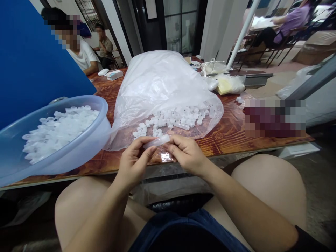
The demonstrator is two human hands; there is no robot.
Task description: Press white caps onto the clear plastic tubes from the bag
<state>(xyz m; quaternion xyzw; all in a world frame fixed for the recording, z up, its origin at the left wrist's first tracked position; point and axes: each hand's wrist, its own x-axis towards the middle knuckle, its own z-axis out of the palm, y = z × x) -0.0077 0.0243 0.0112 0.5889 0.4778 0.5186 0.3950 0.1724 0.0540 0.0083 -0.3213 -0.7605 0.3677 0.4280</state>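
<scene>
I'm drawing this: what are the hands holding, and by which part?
A translucent plastic tube: left hand around its left end, right hand at its right end.

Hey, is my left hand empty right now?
No, the left hand holds a translucent plastic tube between its thumb and fingers, above the table edge.

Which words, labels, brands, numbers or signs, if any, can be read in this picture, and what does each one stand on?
None can be read.
Small box at the back of the table: any print is too small and blurred to read.
Held tube: no lettering can be made out.
Large plastic bag and blue basin: no lettering visible.
</scene>
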